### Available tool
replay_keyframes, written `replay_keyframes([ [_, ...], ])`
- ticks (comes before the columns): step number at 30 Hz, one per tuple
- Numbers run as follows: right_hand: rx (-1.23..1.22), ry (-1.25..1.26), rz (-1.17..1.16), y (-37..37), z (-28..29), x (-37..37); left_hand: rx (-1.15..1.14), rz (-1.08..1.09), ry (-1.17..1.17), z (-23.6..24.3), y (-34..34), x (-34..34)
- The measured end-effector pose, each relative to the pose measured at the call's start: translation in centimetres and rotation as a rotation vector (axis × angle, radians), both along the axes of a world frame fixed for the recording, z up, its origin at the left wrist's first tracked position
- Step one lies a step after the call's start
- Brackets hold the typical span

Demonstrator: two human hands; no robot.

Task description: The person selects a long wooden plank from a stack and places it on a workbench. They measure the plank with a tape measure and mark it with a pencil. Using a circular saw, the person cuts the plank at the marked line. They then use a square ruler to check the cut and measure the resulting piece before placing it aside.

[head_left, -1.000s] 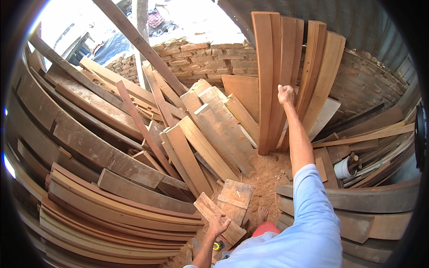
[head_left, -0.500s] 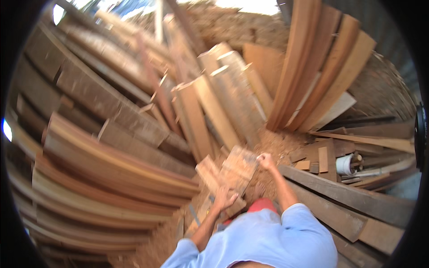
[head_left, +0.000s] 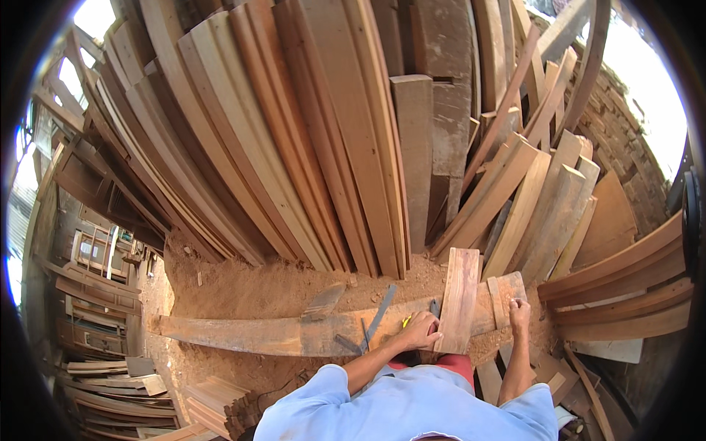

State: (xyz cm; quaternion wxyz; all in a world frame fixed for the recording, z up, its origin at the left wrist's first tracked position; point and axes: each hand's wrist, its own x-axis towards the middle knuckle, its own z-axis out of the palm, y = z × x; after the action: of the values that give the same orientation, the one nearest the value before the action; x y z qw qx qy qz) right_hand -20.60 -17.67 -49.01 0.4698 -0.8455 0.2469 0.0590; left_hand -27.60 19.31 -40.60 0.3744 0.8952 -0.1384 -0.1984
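Note:
A short reddish board (head_left: 457,298) lies crosswise over a long, worn plank (head_left: 250,332) in front of me. My left hand (head_left: 421,331) is at the board's near left edge, its fingers curled; what they hold, if anything, is hidden. A small yellow thing (head_left: 406,321) shows beside that hand, and a dark tool end (head_left: 434,307) sticks out just beyond it. Near the plank's right end, my right hand (head_left: 520,312) is closed in a fist-like pinch, its contents too small to make out. A narrow wood strip (head_left: 496,303) lies between the board and this hand.
Left of my left hand, a flat grey-blue bar (head_left: 379,316) and a small dark piece (head_left: 347,344) lie on the plank. Tall boards (head_left: 294,147) lean in a row beyond. More boards (head_left: 625,283) stand at right. Sawdust (head_left: 220,287) covers the ground; stacked offcuts (head_left: 217,404) lie nearby.
My view has swung left, bringing the whole long plank into sight. My left hand's fingers, spread on the wood before, are now curled by the short board. My right hand remains closed near the plank's end.

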Motion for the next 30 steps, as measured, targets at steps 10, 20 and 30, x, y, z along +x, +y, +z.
replay_keyframes([
  [10, 0.047, -0.107, 0.508, 26.7, 7.3, 6.1, 0.186, 0.277, 0.02, -0.1, 18.2, -2.3],
  [20, 0.02, -0.145, 0.807, 44.8, 10.3, 8.1, 0.204, 0.704, 0.269, -3.2, 30.9, -11.9],
  [30, -0.329, 0.075, 1.177, 44.1, 6.8, 3.2, 0.046, 0.935, -0.156, 8.3, 41.1, 4.4],
])
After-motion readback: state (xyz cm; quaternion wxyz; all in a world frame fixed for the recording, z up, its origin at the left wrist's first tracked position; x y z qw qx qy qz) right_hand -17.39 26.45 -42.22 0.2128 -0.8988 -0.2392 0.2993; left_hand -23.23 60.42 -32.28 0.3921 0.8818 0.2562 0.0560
